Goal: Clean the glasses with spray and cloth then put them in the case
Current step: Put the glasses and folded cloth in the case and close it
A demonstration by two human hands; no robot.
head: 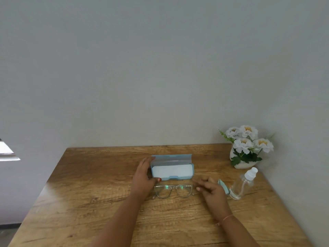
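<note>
A light blue glasses case stands open on the wooden table, its white lining showing and its lid tilted back. My left hand rests against the case's left end, thumb at its front edge. Clear-framed glasses lie just in front of the case. My right hand hovers at the glasses' right end with loosely curled fingers; whether it touches the frame is unclear. A clear spray bottle with a white cap lies tilted to the right. A light blue folded cloth sits beside my right hand.
A white pot of white flowers stands at the table's back right corner against the grey wall. The table's left edge drops off to the floor. A white object shows at the far left.
</note>
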